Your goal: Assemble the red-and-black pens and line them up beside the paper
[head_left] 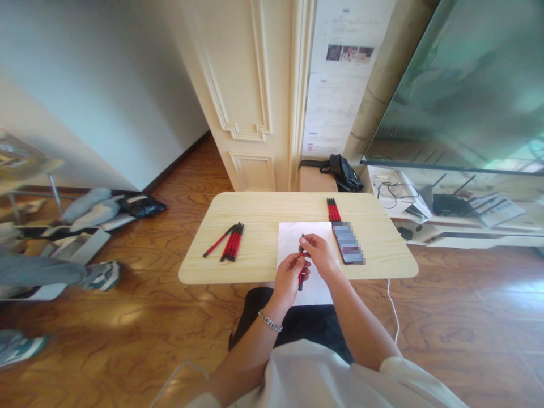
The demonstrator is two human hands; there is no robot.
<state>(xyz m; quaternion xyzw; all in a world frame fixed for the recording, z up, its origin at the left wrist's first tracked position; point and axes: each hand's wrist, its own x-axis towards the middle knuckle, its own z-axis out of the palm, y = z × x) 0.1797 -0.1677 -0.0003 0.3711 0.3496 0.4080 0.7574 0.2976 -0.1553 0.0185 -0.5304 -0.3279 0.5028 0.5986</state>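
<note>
Both of my hands hold one red and black pen [301, 279] above a white sheet of paper [293, 241] on a small pale wooden table [255, 215]. My left hand [290, 276], with a chain bracelet on its wrist, grips the lower part of the pen. My right hand [317, 253] pinches the pen's upper end. A group of several red and black pens [232, 242] lies on the table's left side, with one pen a little apart from it. Another small bundle of pens [333, 209] lies at the far edge, right of the paper.
A phone [347, 242] lies just right of the paper. A black bag [342, 171] rests on the floor beyond the table. Clothes and shoes [100, 275] lie on the wooden floor at left. A low shelf with cables [442, 207] stands at right.
</note>
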